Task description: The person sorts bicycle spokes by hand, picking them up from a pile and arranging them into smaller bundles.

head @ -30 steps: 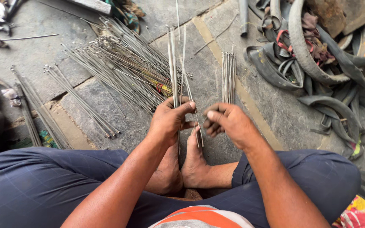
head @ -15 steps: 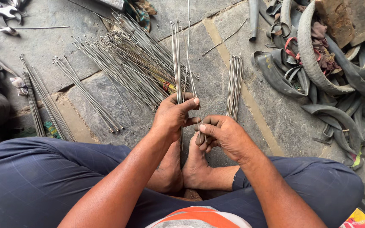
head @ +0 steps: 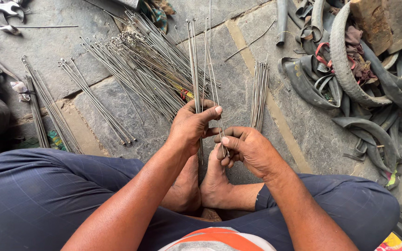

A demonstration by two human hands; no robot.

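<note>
My left hand (head: 189,128) clenches a bundle of spokes (head: 194,60) upright; my right hand (head: 247,148) fingers (head: 224,140) pinch one spoke (head: 212,88) beside that bundle

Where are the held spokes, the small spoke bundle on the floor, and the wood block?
held spokes (head: 194,60), head view, mid-shaft above left hand
small spoke bundle (head: 259,93), head view, middle
wood block (head: 387,21), head view, top face

The scene is lit evenly by soft daylight; shadows are kept faint, no glare is seen, and straight lines are bent slightly at the edges.
</note>
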